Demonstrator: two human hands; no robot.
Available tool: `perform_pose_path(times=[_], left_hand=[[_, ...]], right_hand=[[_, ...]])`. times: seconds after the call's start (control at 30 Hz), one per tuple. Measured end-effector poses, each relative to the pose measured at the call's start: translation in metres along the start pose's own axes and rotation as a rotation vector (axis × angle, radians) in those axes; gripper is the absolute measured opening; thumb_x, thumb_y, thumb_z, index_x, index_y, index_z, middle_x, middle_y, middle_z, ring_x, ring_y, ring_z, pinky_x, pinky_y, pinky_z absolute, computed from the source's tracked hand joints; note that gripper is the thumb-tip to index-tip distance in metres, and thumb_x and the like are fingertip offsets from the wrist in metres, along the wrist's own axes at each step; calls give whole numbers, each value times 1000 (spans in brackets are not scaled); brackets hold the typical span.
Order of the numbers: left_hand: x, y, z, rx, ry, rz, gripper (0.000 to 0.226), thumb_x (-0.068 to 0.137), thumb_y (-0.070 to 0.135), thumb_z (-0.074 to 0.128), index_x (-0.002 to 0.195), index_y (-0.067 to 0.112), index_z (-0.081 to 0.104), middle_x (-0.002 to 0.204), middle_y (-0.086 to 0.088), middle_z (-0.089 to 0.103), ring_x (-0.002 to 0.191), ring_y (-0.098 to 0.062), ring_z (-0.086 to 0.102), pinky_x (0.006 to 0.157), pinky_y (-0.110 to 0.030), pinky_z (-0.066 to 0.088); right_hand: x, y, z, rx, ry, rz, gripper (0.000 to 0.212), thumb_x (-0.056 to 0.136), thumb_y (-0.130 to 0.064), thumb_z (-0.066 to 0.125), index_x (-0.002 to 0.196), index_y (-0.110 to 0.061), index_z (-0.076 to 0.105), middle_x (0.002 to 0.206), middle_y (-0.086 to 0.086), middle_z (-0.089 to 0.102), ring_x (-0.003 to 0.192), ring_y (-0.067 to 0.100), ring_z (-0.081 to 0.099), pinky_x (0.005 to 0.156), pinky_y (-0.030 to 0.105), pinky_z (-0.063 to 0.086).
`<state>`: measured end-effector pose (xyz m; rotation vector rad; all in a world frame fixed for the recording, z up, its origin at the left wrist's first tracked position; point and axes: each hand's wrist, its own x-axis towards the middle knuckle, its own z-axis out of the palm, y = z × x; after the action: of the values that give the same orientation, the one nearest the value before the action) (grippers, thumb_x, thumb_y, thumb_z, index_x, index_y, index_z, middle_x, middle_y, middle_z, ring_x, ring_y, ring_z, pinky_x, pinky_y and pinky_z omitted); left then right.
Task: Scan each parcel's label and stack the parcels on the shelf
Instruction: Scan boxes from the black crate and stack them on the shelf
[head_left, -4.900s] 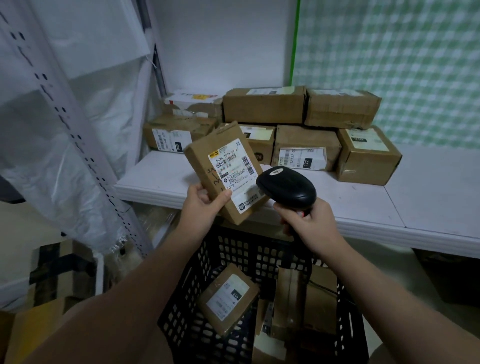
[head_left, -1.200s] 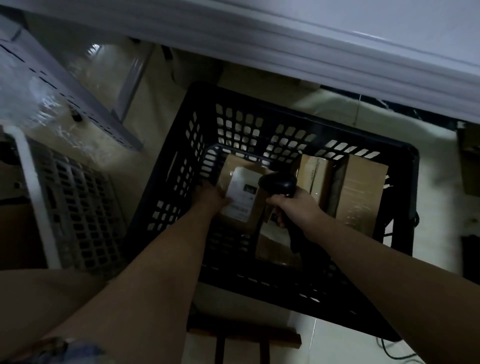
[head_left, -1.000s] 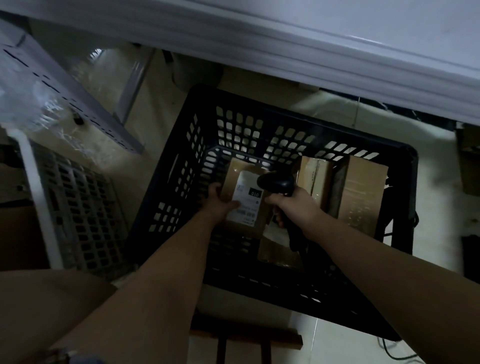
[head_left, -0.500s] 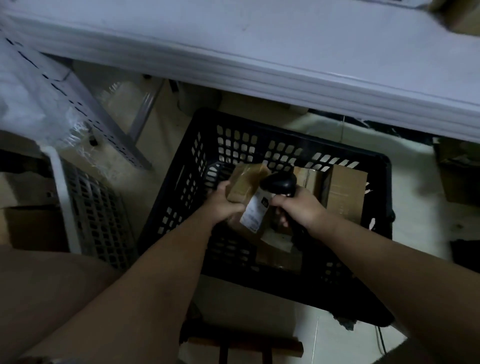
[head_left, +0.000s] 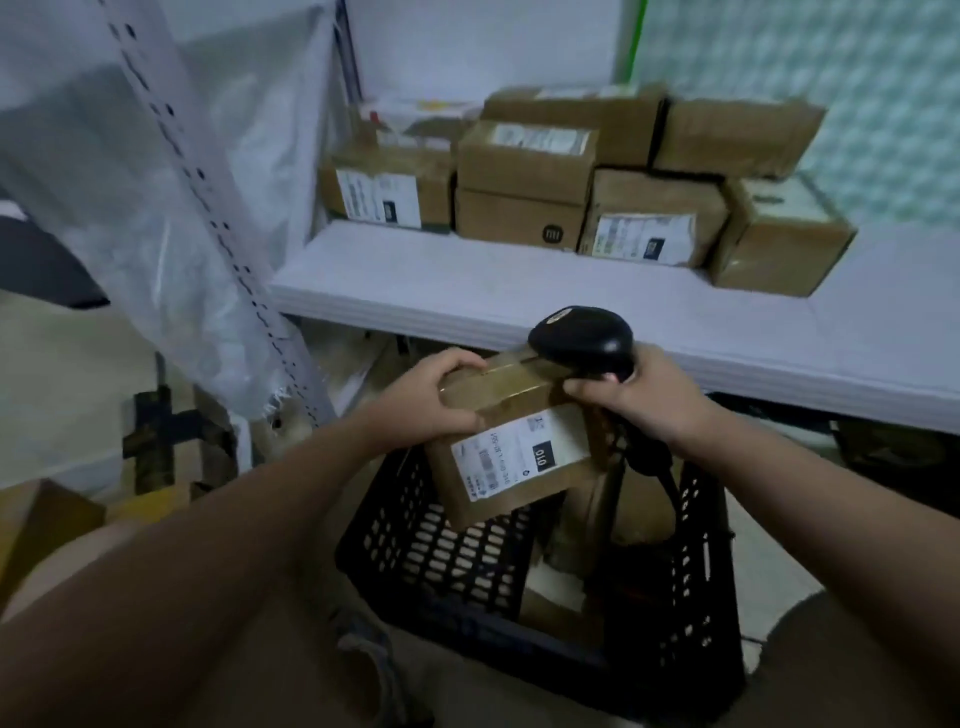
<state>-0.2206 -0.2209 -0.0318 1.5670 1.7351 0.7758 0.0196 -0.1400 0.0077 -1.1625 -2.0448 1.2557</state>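
My left hand (head_left: 434, 400) grips the upper left corner of a brown cardboard parcel (head_left: 514, 452) held above the black crate (head_left: 431, 540). Its white label (head_left: 519, 457), marked 010, faces me. My right hand (head_left: 644, 400) holds a black barcode scanner (head_left: 582, 338) by its handle, and its fingertips touch the parcel's top right edge. The scanner's head sits just above the parcel's far edge. Several labelled brown parcels (head_left: 644, 218) are stacked at the back of the white shelf (head_left: 467, 280).
More brown parcels (head_left: 576, 577) lie inside the crate, partly hidden. A perforated white upright (head_left: 208, 208) draped in clear plastic sheeting stands at the left. A green-checked panel (head_left: 831, 62) backs the shelf on the right. Cardboard (head_left: 47, 519) lies on the floor at the lower left.
The parcel has come up out of the crate in my left hand, and my right hand with the scanner rose with it. My view lifted from the crate to the shelf.
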Motion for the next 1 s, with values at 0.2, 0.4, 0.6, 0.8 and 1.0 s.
perform_pose_path(times=[0.2,0.4,0.6,0.8,1.0], left_hand=[[20,92,-35,114,112,212,58,59,36,71,114,38,52,116,8,52,99,0,51,77,-11,40],[47,141,-47,114,155,338,51,63,31,73,109,40,54,109,17,52,94,3,53,68,-6,41],[79,131,-35,237,117,335,54,67,38,78,113,49,53,128,8,39,126,-10,37,107,-30,33],[75,92,3,-356,371,90,101,75,33,79,150,34,12,146,3,37,129,-12,42,104,-28,37],[67,61,24,-254,268,-20,90,70,29,84,143,26,31,129,10,55,115,-7,55,107,-42,42]], right_hand=[[-11,-7,-51,122,298,-207,41,76,-1,78,114,-7,63,96,-4,68,91,5,64,73,10,49],[-7,-9,-73,422,483,-283,45,69,-10,83,110,-20,66,102,-6,70,97,5,66,83,21,53],[14,1,-69,426,416,-184,33,77,-4,77,102,-23,66,97,-4,70,98,12,66,93,39,53],[18,4,-60,459,446,-192,40,77,-4,77,102,-30,60,96,-13,66,85,-10,63,76,13,51],[18,7,-61,479,473,-155,32,80,-9,76,93,-34,61,92,-13,66,88,-3,61,79,21,50]])
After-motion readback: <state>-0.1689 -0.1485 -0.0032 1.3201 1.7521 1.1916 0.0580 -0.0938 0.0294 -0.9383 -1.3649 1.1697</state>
